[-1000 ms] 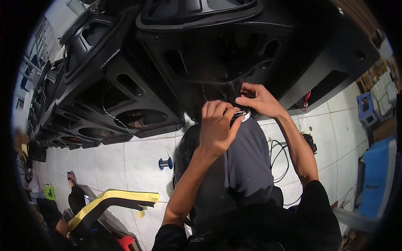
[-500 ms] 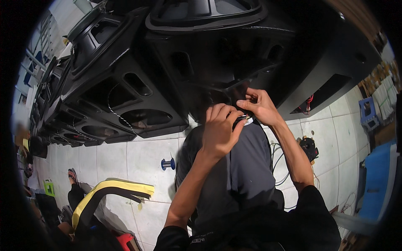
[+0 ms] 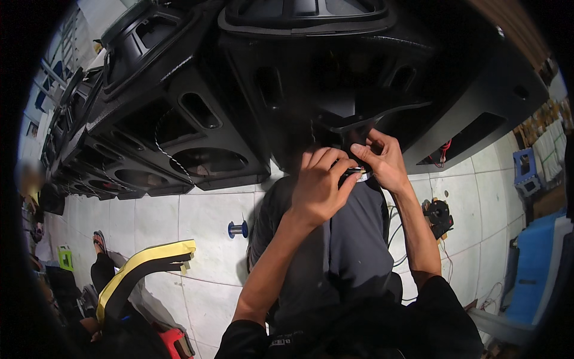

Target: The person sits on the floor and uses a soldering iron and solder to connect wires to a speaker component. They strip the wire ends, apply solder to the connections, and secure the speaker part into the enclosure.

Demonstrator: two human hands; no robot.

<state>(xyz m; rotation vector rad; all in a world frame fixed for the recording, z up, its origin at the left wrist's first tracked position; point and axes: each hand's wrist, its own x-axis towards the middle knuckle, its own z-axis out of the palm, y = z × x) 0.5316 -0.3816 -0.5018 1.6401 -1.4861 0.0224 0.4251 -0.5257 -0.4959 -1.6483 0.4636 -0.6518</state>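
A black speaker horn (image 3: 365, 118) with a curved, flared rim is tilted over my knees, in front of a large black speaker cabinet (image 3: 251, 90). My right hand (image 3: 385, 161) is closed on the horn's narrow end, thumb on its near side. Beside it, my left hand (image 3: 320, 185) has its fingers bent and its thumb pressed in at a dark round part (image 3: 348, 172) with a pale rim below the horn. What the left fingertips pinch is too small and partly covered. My dark grey trousers (image 3: 353, 239) are under both hands.
More black cabinets (image 3: 197, 137) with twisted wires hanging out stand at left. A blue wire spool (image 3: 237, 229) and a black round part (image 3: 439, 216) lie on the tiled floor. Another person near the lower left has a yellow-and-black strip (image 3: 143, 256). A blue stool (image 3: 526, 170) stands right.
The speaker horn has tilted, so its flared rim shows more plainly. Both hands have shifted slightly right with it. The yellow-and-black strip has moved left.
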